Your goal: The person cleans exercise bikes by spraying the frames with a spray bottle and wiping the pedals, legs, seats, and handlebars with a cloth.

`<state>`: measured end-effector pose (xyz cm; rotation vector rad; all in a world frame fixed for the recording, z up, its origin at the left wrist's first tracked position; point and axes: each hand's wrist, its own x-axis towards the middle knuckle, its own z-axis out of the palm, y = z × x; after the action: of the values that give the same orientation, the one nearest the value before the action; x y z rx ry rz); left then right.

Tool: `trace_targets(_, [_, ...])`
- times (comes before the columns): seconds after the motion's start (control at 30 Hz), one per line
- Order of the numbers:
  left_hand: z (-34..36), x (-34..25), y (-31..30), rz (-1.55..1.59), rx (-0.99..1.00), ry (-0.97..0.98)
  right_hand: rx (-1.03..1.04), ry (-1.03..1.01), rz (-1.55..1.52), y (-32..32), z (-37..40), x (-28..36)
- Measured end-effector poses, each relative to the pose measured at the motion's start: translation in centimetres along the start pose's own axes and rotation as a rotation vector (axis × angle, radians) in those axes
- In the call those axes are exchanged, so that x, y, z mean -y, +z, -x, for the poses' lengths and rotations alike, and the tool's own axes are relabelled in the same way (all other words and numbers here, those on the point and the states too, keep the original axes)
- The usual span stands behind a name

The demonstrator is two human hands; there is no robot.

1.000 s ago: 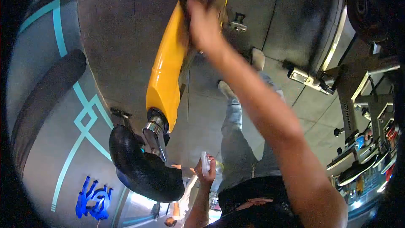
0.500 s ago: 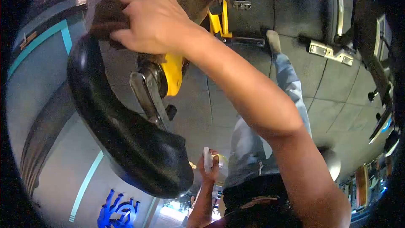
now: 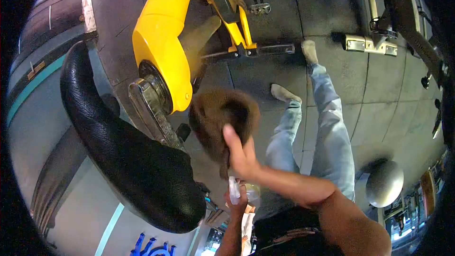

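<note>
My right hand (image 3: 241,159) is closed around a bunched brown cloth (image 3: 208,118), held in the air in front of my body. Lower down, my left hand (image 3: 238,204) grips a clear spray bottle (image 3: 252,193) with a white top; the cloth hand partly overlaps it in view. To the left of both hands is the black saddle (image 3: 128,161) of an exercise bike. Its metal seat post slider (image 3: 154,114) and yellow frame (image 3: 163,33) show beyond it. Neither hand touches the bike.
Dark tiles (image 3: 341,80) cover the floor under my feet. A metal-ended machine foot (image 3: 369,46) stands at upper right, and a silver ball (image 3: 386,184) sits at right. Along the left runs a wall with teal stripes (image 3: 110,225) and a blue decal (image 3: 151,246).
My right hand has come off the bike's yellow frame with the brown cloth and moved back toward my body, beside my left hand. The yellow frame is now uncovered. The view has shifted.
</note>
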<state>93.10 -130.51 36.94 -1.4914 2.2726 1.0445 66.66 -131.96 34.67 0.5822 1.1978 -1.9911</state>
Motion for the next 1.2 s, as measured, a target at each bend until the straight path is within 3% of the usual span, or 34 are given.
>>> trace_targets(0.03, [-0.3,0.5,0.2,0.016,0.015,0.000,0.032,-0.081,-0.012,0.4,-2.5,-0.3])
trace_targets(0.1, [-0.2,2.0,0.2,0.041,0.049,0.018,0.085,-0.297,0.262,1.6,-8.2,-2.1])
trace_targets(0.13, [-0.1,2.4,0.3,0.060,0.072,0.031,-0.007,-0.374,0.204,2.8,-10.6,-3.1])
trace_targets(0.17, [-0.1,2.2,0.3,0.061,0.066,0.030,0.007,-0.311,0.243,3.0,-13.1,-3.2])
trace_targets(0.2, [-0.2,1.9,0.5,0.034,0.032,0.048,0.219,-0.283,0.239,1.7,-14.6,-3.0])
trace_targets(0.3, [-0.3,0.0,0.9,-0.017,0.040,-0.002,0.284,-0.332,0.414,0.6,-17.9,-3.5])
trace_targets(0.37, [-0.7,-0.9,0.9,-0.058,0.064,-0.060,0.373,0.032,0.471,0.4,-18.7,-1.8])
trace_targets(0.4, [-0.9,-0.4,1.0,-0.042,0.065,-0.089,0.387,0.025,0.462,0.8,-17.9,-1.7])
trace_targets(0.47, [-1.1,-0.9,0.9,-0.023,0.051,-0.106,0.126,0.077,0.131,1.2,-15.4,-1.7])
trace_targets(0.53, [-0.8,-1.7,0.8,0.116,-0.024,-0.086,-0.027,0.170,0.138,0.0,-14.1,-2.6])
trace_targets(0.6, [-0.5,-1.5,0.7,0.156,-0.030,-0.152,-0.098,0.318,0.097,-1.0,-11.4,1.3])
trace_targets(0.67, [-0.2,-0.8,0.5,0.204,-0.024,-0.224,-0.114,0.163,-0.088,-2.1,-11.3,0.0])
trace_targets(0.73, [-0.2,0.4,0.7,0.170,-0.036,-0.261,-0.259,0.380,-0.239,-2.3,-10.9,4.9])
trace_targets(0.77, [0.0,0.9,0.9,0.180,-0.040,-0.263,-0.238,0.282,-0.346,-1.8,-10.7,7.1])
trace_targets(0.8, [0.1,1.5,1.2,0.175,-0.078,-0.132,-0.215,0.183,-0.452,-1.1,-10.5,9.0])
trace_targets(0.83, [0.1,2.0,1.5,0.170,-0.116,-0.001,-0.061,0.055,-0.199,-0.4,-9.1,10.7])
trace_targets(0.87, [0.0,2.1,1.6,0.183,-0.118,-0.008,0.093,-0.068,0.057,0.3,-7.8,11.5])
trace_targets(0.93, [0.0,2.4,1.4,0.080,-0.082,-0.074,0.429,-0.650,0.606,4.1,-8.9,10.7])
trace_targets(0.97, [-0.3,2.8,1.3,0.153,-0.051,-0.072,0.434,-0.663,0.620,5.4,-10.6,10.7])
trace_targets(1.03, [-0.3,3.7,2.3,0.301,-0.107,-0.096,0.385,-1.061,0.792,7.1,-13.8,10.5])
trace_targets(1.07, [0.1,3.8,2.5,0.425,-0.154,-0.133,0.395,-1.070,0.797,7.0,-13.3,9.7])
trace_targets(1.1, [0.1,1.6,1.7,0.313,-0.153,-0.240,0.366,-0.894,0.610,6.6,-12.2,9.1])
trace_targets(1.2, [-0.1,-0.6,0.7,0.227,-0.189,-0.067,0.274,-0.351,0.304,4.5,-7.6,10.4])
